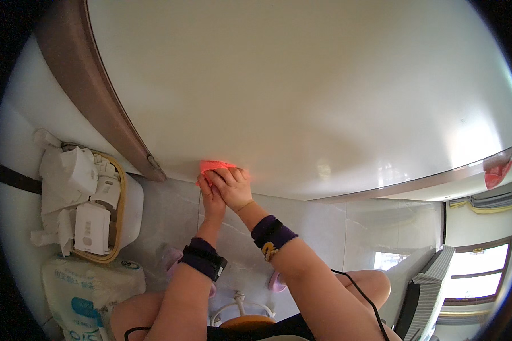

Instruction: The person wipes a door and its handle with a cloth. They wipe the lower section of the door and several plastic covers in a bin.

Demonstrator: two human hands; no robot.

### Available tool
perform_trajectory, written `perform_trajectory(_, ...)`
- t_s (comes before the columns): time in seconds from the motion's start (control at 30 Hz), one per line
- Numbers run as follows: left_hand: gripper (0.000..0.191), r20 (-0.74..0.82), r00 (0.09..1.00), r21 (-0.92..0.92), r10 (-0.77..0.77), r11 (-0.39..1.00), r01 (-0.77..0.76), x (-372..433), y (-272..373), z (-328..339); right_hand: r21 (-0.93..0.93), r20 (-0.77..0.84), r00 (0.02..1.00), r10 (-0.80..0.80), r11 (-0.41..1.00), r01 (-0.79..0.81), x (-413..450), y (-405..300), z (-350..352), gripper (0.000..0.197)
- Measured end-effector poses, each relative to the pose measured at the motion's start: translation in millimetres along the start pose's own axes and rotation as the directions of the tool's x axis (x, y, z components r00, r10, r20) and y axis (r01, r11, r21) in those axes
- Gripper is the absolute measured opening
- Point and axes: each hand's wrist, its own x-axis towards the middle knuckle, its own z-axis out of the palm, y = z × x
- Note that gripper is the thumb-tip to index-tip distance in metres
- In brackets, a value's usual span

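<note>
A bright pink-red cloth (215, 165) is pressed against a glossy white door panel (290, 93), close to its bottom edge. My right hand (234, 184) lies over the cloth with the fingers bent onto it. Just beside and partly under it, my left hand (213, 202) grips the cloth's lower side, and the two hands touch. Much of the cloth is hidden beneath my fingers. Both wrists wear dark wristbands, and the left one carries a small black device.
At left, a white bin (132, 209) with a yellowish rim overflows with white packaging. A printed plastic package (89, 294) sits below it. A brown door frame (111, 111) rises alongside. Beneath me is a wheeled stool (247, 322). Far right are a bed (426, 294) and window (478, 273).
</note>
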Motion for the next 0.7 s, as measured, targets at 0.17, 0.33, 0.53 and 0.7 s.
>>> perform_trajectory(0.17,0.038,-0.004,0.986,0.311,0.168,0.937,-0.159,-14.5,24.2,15.2,0.199,0.043,0.989,0.144,0.968,-0.149,-6.3,2.6,-29.1,0.044)
perform_trajectory(0.33,0.038,0.322,0.837,0.135,0.443,0.853,-0.503,-36.8,118.9,79.6,0.976,0.208,0.486,0.849,-0.145,-0.163,7.5,-18.4,-130.6,0.034)
perform_trajectory(0.53,0.048,0.588,0.706,-0.102,0.394,0.902,-0.419,-35.4,192.4,155.4,0.676,-0.525,0.548,0.651,0.710,-0.197,36.8,29.7,-200.5,0.043)
perform_trajectory(0.7,0.048,0.525,0.741,-0.286,0.419,0.906,-0.311,8.8,222.9,151.5,0.230,-0.619,0.660,0.425,0.902,-0.366,107.8,53.1,-194.8,0.033)
